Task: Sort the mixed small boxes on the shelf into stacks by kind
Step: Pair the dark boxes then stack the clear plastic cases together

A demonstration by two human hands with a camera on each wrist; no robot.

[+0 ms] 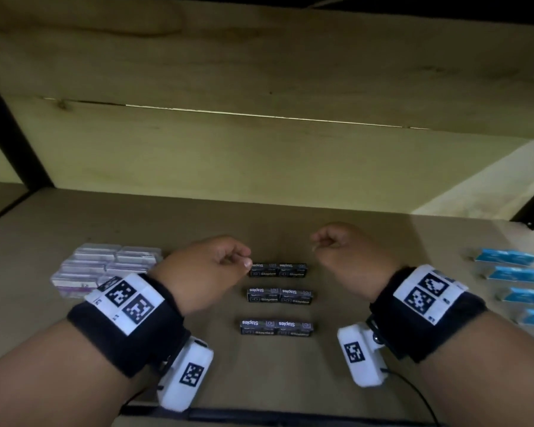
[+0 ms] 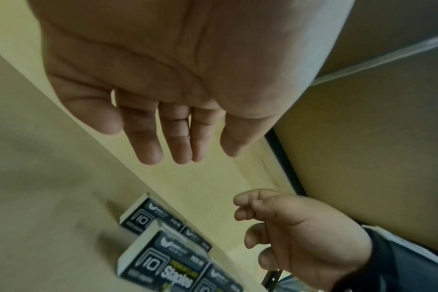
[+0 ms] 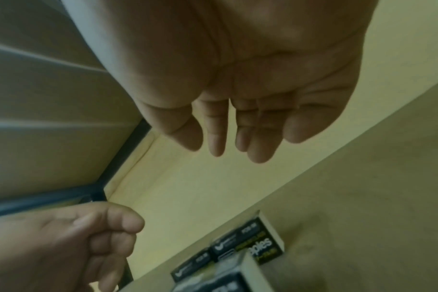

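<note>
Hovering over the shelf (image 1: 290,217), both hands are holding nothing. Going left to right: clear boxes (image 1: 105,268) are sitting grouped at the left; the left hand (image 1: 204,272), fingers loosely curled and empty, is hanging beside the far pair of black staple boxes (image 1: 278,295), lying in three rows at centre; the right hand (image 1: 349,257) is likewise relaxed; blue boxes (image 1: 518,286) are lining the right. Sorting looks nearly done; any remaining tidying is best done by squaring edges gently.
</note>
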